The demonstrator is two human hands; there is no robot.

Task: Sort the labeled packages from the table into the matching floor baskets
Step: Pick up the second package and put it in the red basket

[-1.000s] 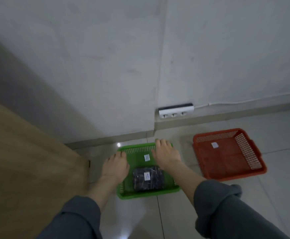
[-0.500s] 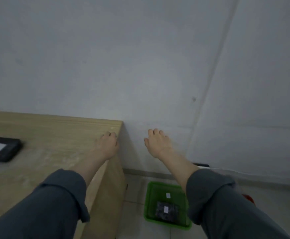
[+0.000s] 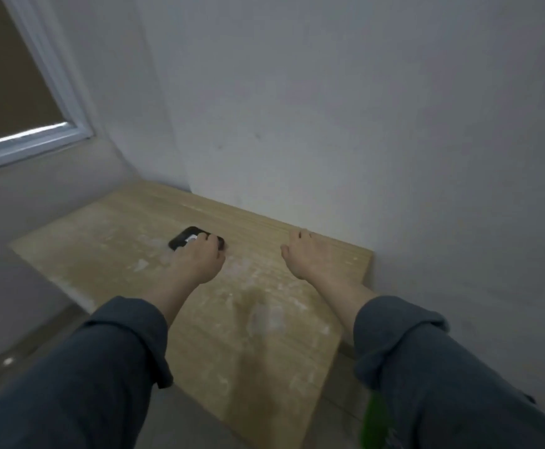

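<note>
In the head view, a black labeled package is seen at frame centre on the counter, partly covered by the left hand; whether its fingers have closed cannot be told. The right hand is held spread and empty. This package is judged unsorted; a green basket is glimpsed lower right.

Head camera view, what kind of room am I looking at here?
Probably a plain indoor room set up as a sorting station, in a corner. A bare wooden table stands against blank grey walls, a window is at the left, and one black package lies under the left hand.
</note>
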